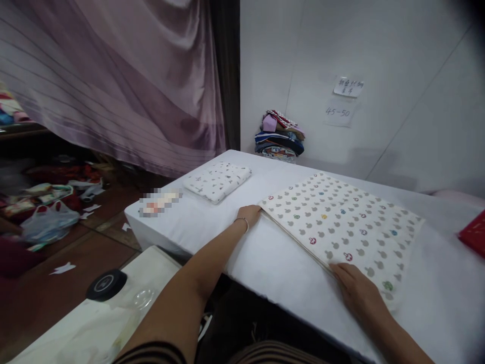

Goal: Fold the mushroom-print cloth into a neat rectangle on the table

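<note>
Softness is the thing to reckon with here: the printed cloth, folded into a flat square of several layers, lies on the white table right in front of you, and it looks light, limp and easy to shift out of line. Your left hand sits at its far-left corner with the fingers curled against the layered edge; whether they pinch it I cannot tell. Your right hand lies flat and spread, palm down, on the near corner, gripping nothing. The corners and that stacked edge look like the sound places to hold, all layers together, since the middle would probably sag. A smaller folded cloth lies well apart to your left.
</note>
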The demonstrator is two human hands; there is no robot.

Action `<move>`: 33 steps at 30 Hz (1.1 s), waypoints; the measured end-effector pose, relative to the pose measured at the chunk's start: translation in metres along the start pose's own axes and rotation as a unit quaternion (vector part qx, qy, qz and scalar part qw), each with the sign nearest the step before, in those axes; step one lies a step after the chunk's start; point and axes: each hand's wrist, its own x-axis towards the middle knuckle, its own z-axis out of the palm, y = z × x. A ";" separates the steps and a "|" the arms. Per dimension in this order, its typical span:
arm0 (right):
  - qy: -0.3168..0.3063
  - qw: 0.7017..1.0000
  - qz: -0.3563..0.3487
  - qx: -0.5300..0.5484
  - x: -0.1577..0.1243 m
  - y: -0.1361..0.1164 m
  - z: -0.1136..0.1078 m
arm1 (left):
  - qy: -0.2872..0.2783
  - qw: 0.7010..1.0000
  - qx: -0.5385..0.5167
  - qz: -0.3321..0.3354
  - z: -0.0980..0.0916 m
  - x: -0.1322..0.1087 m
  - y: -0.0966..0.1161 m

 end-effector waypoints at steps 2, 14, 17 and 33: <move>-0.002 1.000 0.002 -0.005 0.001 -0.001 0.000 | 0.001 1.000 -0.001 0.001 -0.001 0.000 -0.003; 0.031 0.999 0.002 -0.004 0.000 0.000 0.002 | -0.005 0.998 0.036 0.046 0.000 0.004 -0.006; 0.031 0.999 0.001 -0.010 0.000 0.000 0.003 | -0.016 0.996 0.055 0.067 -0.002 0.006 -0.006; 0.001 0.996 0.067 0.057 0.004 -0.007 -0.006 | -0.040 0.982 0.115 0.141 -0.008 0.013 -0.020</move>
